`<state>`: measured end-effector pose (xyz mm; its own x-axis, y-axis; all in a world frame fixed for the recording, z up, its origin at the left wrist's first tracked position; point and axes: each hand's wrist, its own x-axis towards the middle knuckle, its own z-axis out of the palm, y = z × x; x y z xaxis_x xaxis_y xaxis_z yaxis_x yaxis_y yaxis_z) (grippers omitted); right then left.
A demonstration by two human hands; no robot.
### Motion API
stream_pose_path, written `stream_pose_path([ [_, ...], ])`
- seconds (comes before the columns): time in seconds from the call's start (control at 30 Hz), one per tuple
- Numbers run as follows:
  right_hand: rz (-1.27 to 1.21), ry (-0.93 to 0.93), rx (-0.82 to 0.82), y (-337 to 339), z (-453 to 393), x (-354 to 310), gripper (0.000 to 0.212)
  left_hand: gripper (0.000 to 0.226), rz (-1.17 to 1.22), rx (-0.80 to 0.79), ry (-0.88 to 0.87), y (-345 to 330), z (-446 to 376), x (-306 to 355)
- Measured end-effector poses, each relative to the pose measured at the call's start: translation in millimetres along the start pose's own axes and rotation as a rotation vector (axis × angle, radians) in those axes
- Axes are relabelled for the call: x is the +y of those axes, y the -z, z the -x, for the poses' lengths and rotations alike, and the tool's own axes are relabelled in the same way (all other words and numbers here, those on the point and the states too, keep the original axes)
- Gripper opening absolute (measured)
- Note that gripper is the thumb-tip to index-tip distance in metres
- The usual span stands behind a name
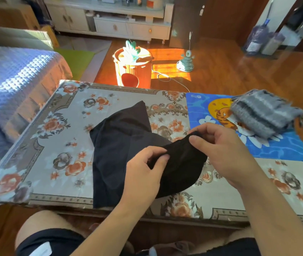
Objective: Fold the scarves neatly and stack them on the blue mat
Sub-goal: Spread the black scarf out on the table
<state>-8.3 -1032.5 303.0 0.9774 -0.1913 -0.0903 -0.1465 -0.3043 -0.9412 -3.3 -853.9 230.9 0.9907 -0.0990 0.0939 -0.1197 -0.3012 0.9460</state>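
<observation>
A black scarf [117, 143] lies loosely spread across the middle of the floral table [58, 126], one end reaching the near edge. My left hand [143, 170] pinches a raised edge of the black scarf near its right part. My right hand [221, 148] grips the same lifted edge a little to the right, fingers curled over the cloth. A folded grey knitted scarf [263, 113] rests on the blue mat [285, 146] with a tiger picture, at the table's far right.
A bed with a purple-blue cover [12, 85] stands at the left. Beyond the table are a wooden bucket-like stool [132, 71], a small stand [185, 61] with a cord, and a white cabinet [113, 21]. My knees sit under the near edge.
</observation>
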Motion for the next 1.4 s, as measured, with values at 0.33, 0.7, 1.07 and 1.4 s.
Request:
stream_pose_path([
  [0.33,-0.098,0.049,-0.040,15.4,2.1,6.6,0.020,0.005,-0.094,-0.122,0.071,5.9,7.0,15.4],
  [0.7,-0.094,0.072,-0.152,30.1,6.6,-0.8,0.019,0.003,-0.351,0.011,-0.354,1.2,2.1,12.5],
  [1.07,-0.113,0.050,0.070,18.5,4.5,2.6,0.016,0.012,-0.102,-0.037,-0.148,10.9,7.9,37.8],
  [1.4,-0.156,-0.056,0.095,10.8,0.0,6.4,0.016,0.018,-0.002,-0.064,-0.033,16.4,1.7,39.1],
])
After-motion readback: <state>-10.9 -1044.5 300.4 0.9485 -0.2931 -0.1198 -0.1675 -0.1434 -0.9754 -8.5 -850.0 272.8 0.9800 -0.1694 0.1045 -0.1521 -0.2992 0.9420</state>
